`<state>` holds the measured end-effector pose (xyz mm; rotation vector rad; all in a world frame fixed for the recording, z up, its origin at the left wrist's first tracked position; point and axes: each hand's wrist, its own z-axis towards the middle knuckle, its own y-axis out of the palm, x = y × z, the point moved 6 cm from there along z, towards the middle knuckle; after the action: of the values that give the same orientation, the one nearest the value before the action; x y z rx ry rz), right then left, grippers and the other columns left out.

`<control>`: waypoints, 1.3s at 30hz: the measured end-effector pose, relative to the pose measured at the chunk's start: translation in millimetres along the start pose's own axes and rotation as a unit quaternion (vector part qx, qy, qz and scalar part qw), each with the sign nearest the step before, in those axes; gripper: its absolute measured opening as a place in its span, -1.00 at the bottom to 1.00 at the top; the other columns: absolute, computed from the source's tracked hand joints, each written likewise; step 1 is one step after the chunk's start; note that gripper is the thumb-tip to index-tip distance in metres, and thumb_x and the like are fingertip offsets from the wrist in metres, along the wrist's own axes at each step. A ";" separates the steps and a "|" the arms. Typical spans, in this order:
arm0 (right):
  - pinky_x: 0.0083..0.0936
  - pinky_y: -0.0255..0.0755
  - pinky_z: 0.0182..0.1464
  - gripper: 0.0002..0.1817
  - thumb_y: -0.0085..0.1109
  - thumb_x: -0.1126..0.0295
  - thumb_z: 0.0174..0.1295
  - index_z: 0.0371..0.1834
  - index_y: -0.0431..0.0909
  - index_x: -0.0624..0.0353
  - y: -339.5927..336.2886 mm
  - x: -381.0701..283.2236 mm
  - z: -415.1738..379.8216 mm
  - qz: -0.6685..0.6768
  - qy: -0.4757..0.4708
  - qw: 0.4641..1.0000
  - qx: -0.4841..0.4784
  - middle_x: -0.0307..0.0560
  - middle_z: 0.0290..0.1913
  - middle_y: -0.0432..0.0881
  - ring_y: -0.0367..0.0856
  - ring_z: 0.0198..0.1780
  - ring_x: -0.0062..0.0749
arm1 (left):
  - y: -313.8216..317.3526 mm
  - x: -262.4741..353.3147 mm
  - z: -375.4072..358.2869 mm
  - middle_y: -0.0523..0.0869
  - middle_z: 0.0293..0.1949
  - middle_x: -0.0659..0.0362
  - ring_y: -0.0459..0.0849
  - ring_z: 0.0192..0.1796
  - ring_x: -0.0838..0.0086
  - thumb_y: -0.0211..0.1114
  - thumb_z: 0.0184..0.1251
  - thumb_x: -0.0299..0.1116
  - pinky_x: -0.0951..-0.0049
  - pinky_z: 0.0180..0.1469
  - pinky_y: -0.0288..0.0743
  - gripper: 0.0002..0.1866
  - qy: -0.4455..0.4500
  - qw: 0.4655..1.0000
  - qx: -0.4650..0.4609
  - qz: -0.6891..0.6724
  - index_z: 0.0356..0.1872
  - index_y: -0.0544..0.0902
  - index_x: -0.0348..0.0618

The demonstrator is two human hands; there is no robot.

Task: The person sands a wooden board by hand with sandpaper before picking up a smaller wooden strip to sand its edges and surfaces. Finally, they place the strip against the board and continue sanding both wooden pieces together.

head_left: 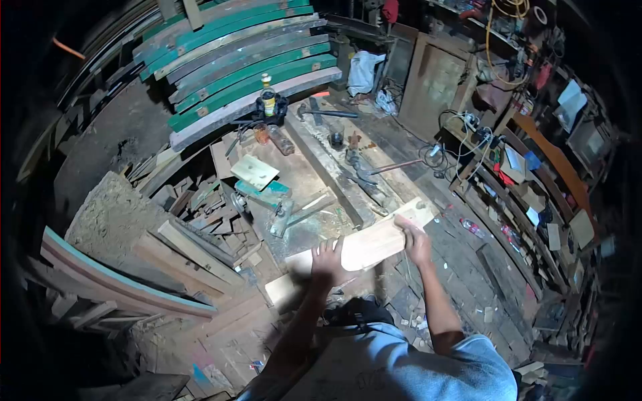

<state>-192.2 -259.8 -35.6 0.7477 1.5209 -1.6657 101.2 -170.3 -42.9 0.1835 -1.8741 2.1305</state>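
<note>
A pale wooden board [372, 246] lies across the near end of the workbench, in front of my body. My left hand [328, 262] is on its left part, fingers over the wood and slightly apart. My right hand [415, 242] grips its right part, thumb and fingers at the edge. Another pale length of wood [284, 289] shows below and left of the board, partly hidden by my left hand and forearm. Beyond the board, a thick timber beam [328, 167] runs along the bench, with pliers-like metal tools [361, 178] beside it.
A hammer [334, 113] lies at the bench's far end, near a yellow-labelled bottle [268, 100]. Green-painted planks [254, 87] are stacked behind. Wood offcuts [217, 224] fill the left side. Cables [461, 137] and a cluttered shelf [521, 180] stand at right.
</note>
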 end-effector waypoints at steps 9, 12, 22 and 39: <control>-0.06 0.65 0.51 -0.66 0.30 0.57 0.51 0.26 0.88 0.12 105.0 -58.1 -97.3 -0.069 -0.145 0.986 -0.052 0.19 0.32 0.87 0.83 0.39 0.16 | -13.2 7.6 -3.3 0.71 0.33 -0.13 0.65 0.42 -0.08 0.71 -0.01 0.46 -0.22 0.59 0.36 0.28 0.003 1.000 0.020 -0.014 0.65 0.52 -0.21; -0.08 0.65 0.53 -0.61 0.29 0.51 0.53 0.37 0.82 0.10 92.3 -37.1 -89.8 -0.084 -0.212 0.965 -0.129 0.16 0.34 0.86 0.82 0.39 0.13 | -30.9 14.4 -2.8 0.71 0.33 -0.17 0.63 0.43 -0.13 0.73 0.00 0.35 -0.26 0.66 0.29 0.25 0.021 0.993 0.034 -0.107 0.65 0.52 -0.25; -0.03 0.66 0.50 -0.64 0.31 0.48 0.54 0.33 0.82 0.18 79.8 -29.3 -85.2 -0.117 -0.096 0.986 0.069 0.20 0.30 0.87 0.83 0.36 0.15 | -29.4 19.4 1.9 0.67 0.43 -0.19 0.61 0.47 -0.15 0.73 -0.05 0.33 -0.28 0.67 0.27 0.29 -0.013 0.995 -0.003 -0.094 0.68 0.50 -0.27; -0.08 0.69 0.43 -0.64 0.36 0.56 0.48 0.29 0.86 0.12 92.9 -57.8 -103.4 -0.074 -0.202 0.972 -0.100 0.19 0.26 0.89 0.85 0.34 0.16 | 0.3 1.2 0.8 0.70 0.35 0.05 0.65 0.37 0.08 0.69 -0.20 0.60 -0.10 0.45 0.44 0.39 0.019 0.998 0.040 0.040 0.65 0.52 -0.12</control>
<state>-89.6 -150.9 -52.4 0.1751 1.4452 -1.6204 99.9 -171.0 -42.7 0.0856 -1.8040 2.2470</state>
